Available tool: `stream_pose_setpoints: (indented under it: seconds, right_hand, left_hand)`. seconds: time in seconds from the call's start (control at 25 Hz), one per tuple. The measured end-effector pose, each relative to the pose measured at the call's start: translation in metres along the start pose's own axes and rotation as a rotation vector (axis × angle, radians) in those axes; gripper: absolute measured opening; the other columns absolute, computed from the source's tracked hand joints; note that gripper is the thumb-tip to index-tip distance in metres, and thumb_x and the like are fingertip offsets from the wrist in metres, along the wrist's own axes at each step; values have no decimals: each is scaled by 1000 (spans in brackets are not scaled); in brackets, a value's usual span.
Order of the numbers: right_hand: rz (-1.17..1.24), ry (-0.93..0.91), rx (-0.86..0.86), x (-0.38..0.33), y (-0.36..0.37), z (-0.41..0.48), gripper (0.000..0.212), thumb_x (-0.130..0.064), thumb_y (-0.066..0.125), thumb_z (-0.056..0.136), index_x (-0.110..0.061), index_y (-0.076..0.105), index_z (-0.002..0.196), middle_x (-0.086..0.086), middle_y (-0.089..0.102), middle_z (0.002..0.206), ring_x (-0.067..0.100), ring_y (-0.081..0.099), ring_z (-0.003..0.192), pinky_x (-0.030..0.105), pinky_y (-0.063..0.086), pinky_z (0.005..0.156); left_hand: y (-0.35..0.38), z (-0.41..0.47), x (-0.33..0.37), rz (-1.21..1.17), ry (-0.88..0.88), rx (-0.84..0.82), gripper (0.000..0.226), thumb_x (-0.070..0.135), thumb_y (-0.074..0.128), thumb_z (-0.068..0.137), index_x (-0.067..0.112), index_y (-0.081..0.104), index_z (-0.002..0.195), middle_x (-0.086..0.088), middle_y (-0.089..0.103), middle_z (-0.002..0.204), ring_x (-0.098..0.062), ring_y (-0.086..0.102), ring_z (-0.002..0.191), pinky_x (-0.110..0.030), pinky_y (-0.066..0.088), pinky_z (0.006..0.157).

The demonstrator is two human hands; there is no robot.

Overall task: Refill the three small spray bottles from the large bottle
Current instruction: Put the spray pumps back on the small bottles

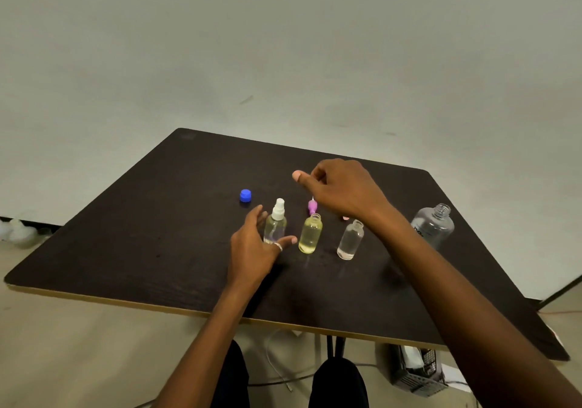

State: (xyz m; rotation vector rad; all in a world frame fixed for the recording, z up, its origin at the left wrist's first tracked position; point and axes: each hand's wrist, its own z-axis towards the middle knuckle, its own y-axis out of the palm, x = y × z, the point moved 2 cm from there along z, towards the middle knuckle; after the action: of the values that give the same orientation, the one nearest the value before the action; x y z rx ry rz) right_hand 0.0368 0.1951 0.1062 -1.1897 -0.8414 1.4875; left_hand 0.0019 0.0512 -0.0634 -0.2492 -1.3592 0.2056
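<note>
Left hand [252, 250] loose-open flanking capped bottle [275, 228] at table [141, 234] centre; right hand [343, 187] grip curled over pink sprayer [312, 207], hold unclear.

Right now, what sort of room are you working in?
Probably a plain workroom: a dark wood-grain tabletop against a bare pale wall, with loose cables and a black mesh basket on the floor.

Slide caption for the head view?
Left hand flanks the capped spray bottle; right hand above the pink sprayer.

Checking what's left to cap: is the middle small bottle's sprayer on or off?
Off: the middle bottle has a bare, open neck.
</note>
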Motion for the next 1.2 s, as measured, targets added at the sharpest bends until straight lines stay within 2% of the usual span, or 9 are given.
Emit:
stream_pose_setpoints:
  seconds: [0.16,0.28,0.44,0.56,0.8,0.92,1.04,1.12,1.2]
  right_hand:
    - [52,45,34,29,-18,-4,56,-60,41,94,-13,70,82,0,66,69,14,61,68,25,42,58]
    - [88,42,19,49,-15,0,48,-55,45,95,-15,70,83,-2,67,74,14,62,71,28,47,64]
    - [88,-16,-85,67,4,18,29,-41,56,94,-18,72,92,-6,71,91,8,62,80,22,46,67]
    - [13,-22,-132,76,25,40,23,-34,61,92,-15,73,96,-2,72,95,11,64,85,26,50,75]
    - [-110,130,-237,89,73,92,31,-34,66,88,-7,64,72,5,63,71,16,58,67,23,42,57]
    - [-188,151,-329,91,96,103,34,-36,64,90,-9,56,71,3,53,65,14,52,62,22,38,54]
    - [-267,143,-394,90,111,107,37,-41,64,89,-10,56,72,3,54,69,19,56,73,30,46,67]
    - [-317,116,-413,87,114,109,35,-39,66,88,-12,60,65,4,59,69,20,59,73,32,49,70]
    - [-360,84,-437,86,116,111,27,-33,70,86,-9,68,73,4,63,68,20,62,73,33,52,71]
  left_hand:
    - [-10,-33,9,42,31,108,96,44,85,69,22,37,148,4,49,147,-13,44,136,-23,35,105]
    - [-4,-65,21,68,225,224,73,34,81,78,21,47,142,4,57,137,-8,50,127,-20,41,101]
    - [27,-67,38,143,359,87,67,33,76,84,17,49,142,1,56,141,-9,50,131,-23,45,104]
    - [47,-58,42,121,301,20,74,32,76,84,16,41,147,-1,51,146,-13,45,136,-23,39,108]
    - [66,-40,32,17,74,-17,87,37,76,83,20,29,153,1,40,155,-13,33,144,-36,36,115]
    - [68,-35,28,-29,48,-16,81,39,77,82,22,37,150,6,49,147,-8,43,136,-33,41,111]
    - [68,-32,26,-60,72,1,65,33,78,82,24,48,140,9,60,131,-2,54,121,-27,47,104]
    - [68,-31,25,-56,81,6,60,32,77,83,22,52,137,8,63,126,-4,57,117,-26,48,100]
    - [69,-30,24,-51,91,16,56,30,76,84,20,53,135,6,64,123,-8,59,114,-27,50,97]
